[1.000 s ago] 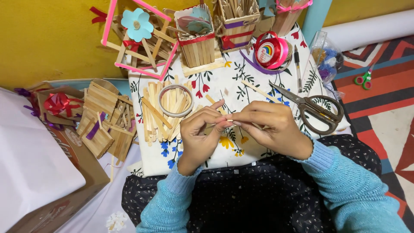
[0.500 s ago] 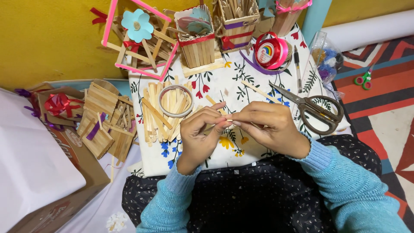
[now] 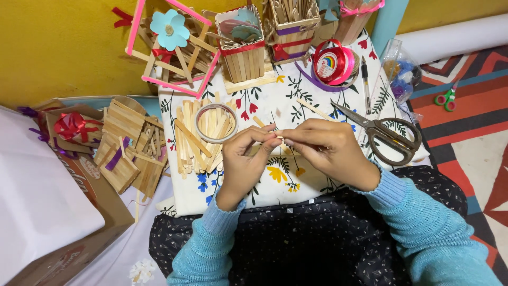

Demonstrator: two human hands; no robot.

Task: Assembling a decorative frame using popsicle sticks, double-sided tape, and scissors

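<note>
Head view: looking straight down on a lap and a floral cloth (image 3: 317, 100) spread in front of it.
Left hand (image 3: 244, 159): fingers curled, thumb and forefinger pinched together at the tips, meeting the right hand over the middle of the cloth.
Right hand (image 3: 328, 151): fingers bent inward, tips closed against those of the left hand.
Wooden stick (image 3: 279, 137): a small pale piece pinched between the two sets of fingertips (mostly covered, so its full length cannot be told), held just above the cloth.
Stick pile (image 3: 190, 143): loose flat wooden sticks lying on the left part of the cloth, just left of the left hand.
Tape ring (image 3: 216, 123): a pale ring lying on top of the pile.
Scissors (image 3: 383, 130): lying on the cloth just right of the right hand, handles toward the right edge.
Ribbon spool (image 3: 332, 62): pink and red, at the far side of the cloth.
Stick boxes (image 3: 242, 53): small upright boxes built of sticks, far side, tied with red and purple bands.
Pink frame (image 3: 169, 45): a tilted stick frame with a pale blue paper flower, far left.
Cardboard box (image 3: 79, 180): at the left, holding more stick pieces and a red bow.
</note>
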